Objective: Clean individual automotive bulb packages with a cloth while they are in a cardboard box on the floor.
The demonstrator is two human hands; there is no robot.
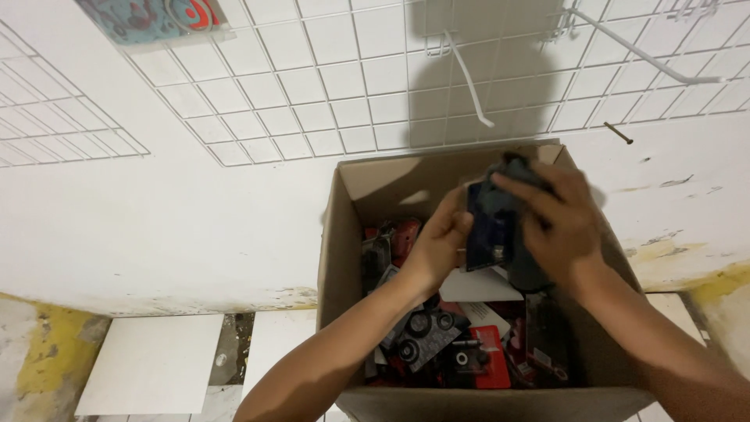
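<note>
The pack (491, 223) is a flat, dark blue-black packaged item, roughly rectangular, held upright and slightly tilted above the open box (341, 234); its top end is blurred and its contents cannot be made out. The left hand (439, 244) is closed on the pack's left edge, thumb toward the front and fingers behind. The right hand (558, 223) is wrapped over the pack's top and right side, fingers curled across the upper corner, covering much of its face. Both forearms enter from the bottom of the view and cross over the box's near rim. The box is brown cardboard, flaps open, standing against the white wall (156, 227). Inside it lies a loose heap of similar packs (469, 344), red, black and grey, several showing small round dark parts behind clear fronts; a white card (478, 287) lies among them directly below the held pack. The heap fills the lower part of the box, and the arms hide part of it. On the wall above, a white wire grid (312, 86) carries two bare white hooks (473, 82) and, at the upper left, one hanging colourful packet (152, 19). A shadow falls on the grid directly above the box. The floor (148, 363) left of the box shows white tiles, with yellow staining along the wall's base.
</note>
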